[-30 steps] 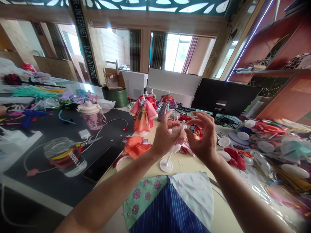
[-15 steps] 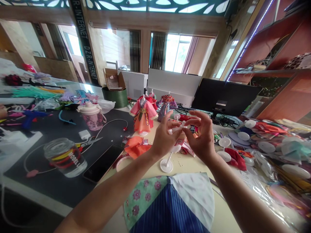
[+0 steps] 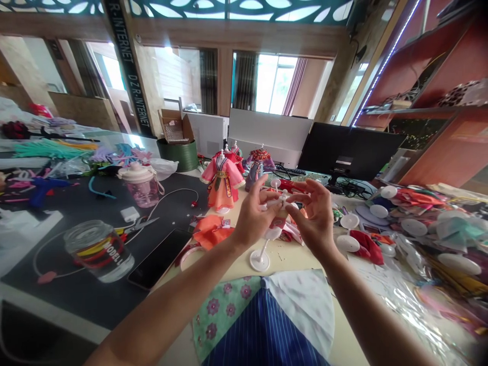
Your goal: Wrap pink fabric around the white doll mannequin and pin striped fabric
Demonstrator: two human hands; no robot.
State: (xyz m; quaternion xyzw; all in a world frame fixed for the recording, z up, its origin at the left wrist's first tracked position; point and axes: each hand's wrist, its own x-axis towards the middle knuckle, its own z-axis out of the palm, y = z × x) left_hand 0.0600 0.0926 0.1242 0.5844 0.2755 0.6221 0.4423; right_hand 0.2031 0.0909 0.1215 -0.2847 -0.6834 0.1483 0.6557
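Note:
A small white doll mannequin (image 3: 273, 232) stands on a round white base (image 3: 260, 260) in front of me. My left hand (image 3: 254, 216) is closed at its upper part, the thumb pressed near the shoulder. My right hand (image 3: 315, 213) pinches at the same spot from the other side, index finger and thumb close to the neck. Something pale lies around the torso under the fingers, too small to make out. Nearest me on the table lies a cloth (image 3: 263, 325) with a green floral part, a navy striped part and a whitish part.
Dressed doll mannequins (image 3: 222, 180) stand behind my hands. Orange fabric (image 3: 212, 231), a phone (image 3: 160, 258), scissors (image 3: 141, 224) and a glass jar (image 3: 99, 251) lie or stand at left. Fabric scraps and white bases (image 3: 347, 243) crowd the right, before a black monitor (image 3: 346, 155).
My right fingers have shifted slightly at the mannequin's neck and its top shows more clearly. The view has moved a little; the objects on the table stay put.

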